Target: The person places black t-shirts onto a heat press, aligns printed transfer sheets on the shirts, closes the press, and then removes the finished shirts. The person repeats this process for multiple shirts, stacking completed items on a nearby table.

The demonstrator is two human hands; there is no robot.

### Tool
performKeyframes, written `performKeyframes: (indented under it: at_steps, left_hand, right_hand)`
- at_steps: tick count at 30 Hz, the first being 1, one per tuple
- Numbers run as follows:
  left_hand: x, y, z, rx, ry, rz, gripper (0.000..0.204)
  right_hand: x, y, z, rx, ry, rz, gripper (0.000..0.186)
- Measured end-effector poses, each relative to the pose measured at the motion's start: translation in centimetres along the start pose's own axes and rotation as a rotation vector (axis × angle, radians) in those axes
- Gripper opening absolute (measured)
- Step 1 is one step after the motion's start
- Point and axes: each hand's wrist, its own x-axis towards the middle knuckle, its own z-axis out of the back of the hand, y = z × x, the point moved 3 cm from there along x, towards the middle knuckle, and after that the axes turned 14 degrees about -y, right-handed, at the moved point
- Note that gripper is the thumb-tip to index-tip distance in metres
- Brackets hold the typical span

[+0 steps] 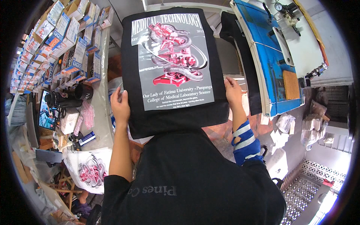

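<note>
A black T-shirt (176, 120) lies spread out flat in front of me. On its front is a grey rectangular print (148, 80) with a red microscope, a silver snake coiled around it and white lettering. My left hand (120, 105) is at the shirt's left edge, its fingers stretched out and apart. Along the right edge my right hand (234, 93) has its fingers extended, the tips next to the black cloth. A blue-and-white striped band wraps my right forearm. What supports the shirt is mostly hidden beneath it.
Stacked small boxes (67, 41) fill the left table, with a screen (48, 110) and a printed sheet (90, 168) nearer me. To the right stands a blue-topped machine (266, 60) with a pressure gauge (278, 6); dark cloth (249, 71) hangs beside it. Plastic-wrapped bundles (313, 129) sit farther right.
</note>
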Motion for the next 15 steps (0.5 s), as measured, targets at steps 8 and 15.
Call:
performKeyframes:
  at_steps: [8, 15]
  left_hand:
    - [2.2, 3.4, 3.3, -0.351, 0.407, 0.712, 0.028]
    - [3.3, 4.0, 5.4, -0.344, 0.408, 0.648, 0.032]
  right_hand:
    - [1.6, -2.4, 2.1, 0.390, 0.229, -0.474, 0.033]
    - [1.8, -3.2, 4.0, 0.354, 0.283, -0.383, 0.028]
